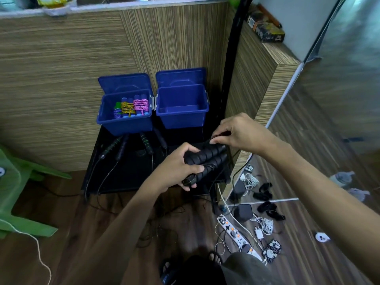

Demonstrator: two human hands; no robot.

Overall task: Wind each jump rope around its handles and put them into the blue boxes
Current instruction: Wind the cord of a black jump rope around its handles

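My left hand (pixel 176 167) grips a pair of black ribbed jump-rope handles (pixel 207 159) held side by side over the black low table (pixel 127 173). My right hand (pixel 236 130) pinches the thin black rope (pixel 211 138) just above the handles' far ends. Two open blue boxes stand at the table's back: the left box (pixel 125 122) holds three wound ropes, green, yellow and pink (pixel 131 108); the right box (pixel 181 118) is empty. More black handles, some with green bands (pixel 112 148), lie on the table in front of the boxes, their thin ropes trailing over the front edge.
Wood-grain panels wall in the table at back and right. A green plastic chair (pixel 18 194) stands at left with a white cord on the floor. A power strip (pixel 236 235), chargers and cables litter the floor at right beside a mirror (pixel 329 120).
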